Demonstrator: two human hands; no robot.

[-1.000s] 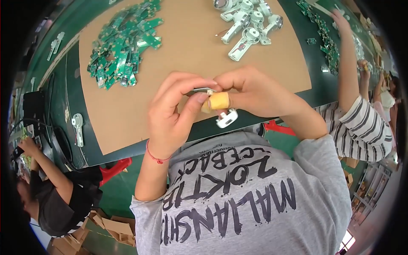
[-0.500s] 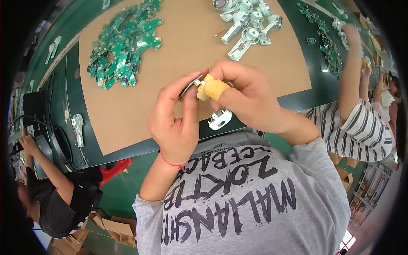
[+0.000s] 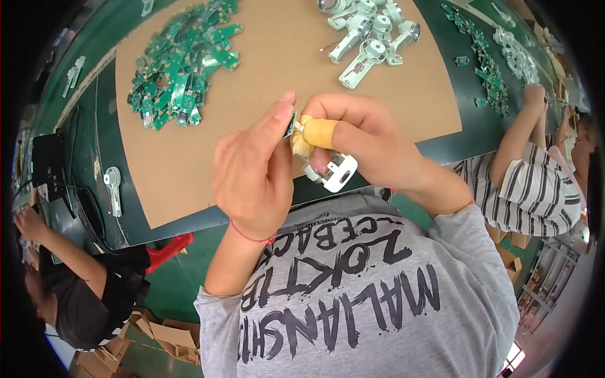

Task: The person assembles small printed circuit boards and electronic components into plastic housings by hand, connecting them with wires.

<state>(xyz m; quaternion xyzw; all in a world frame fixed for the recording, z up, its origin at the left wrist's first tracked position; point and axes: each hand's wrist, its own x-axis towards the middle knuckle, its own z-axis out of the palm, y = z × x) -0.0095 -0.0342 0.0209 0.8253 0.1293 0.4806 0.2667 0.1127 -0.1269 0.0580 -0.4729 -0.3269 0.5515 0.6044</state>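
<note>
A dark green tabletop carries the parts; a tan cardboard sheet covers its middle, perhaps to spare them scratches. On the sheet's far left spreads a loose pile of green boards; at its far right lies a heap of pale housings with round heads and handles. The two kinds are probably set apart so that either can be picked without sorting. A lone housing lies off the sheet, at the left.

Over the sheet's near part, the right hand is closed, thumb and forefinger pinching, with a white plastic piece held at its near side, seemingly tucked there to free the fingertips. The left hand is narrow, its nearly straight fingers and thumb about a circuit board, which stands on edge, mostly hidden, just beside the right fingertips. Yellow wrapping covers the right thumb, perhaps for grip or protection. Smallest is a white connector between circuit board and thumb; whether it is plugged in, I cannot tell.
</note>
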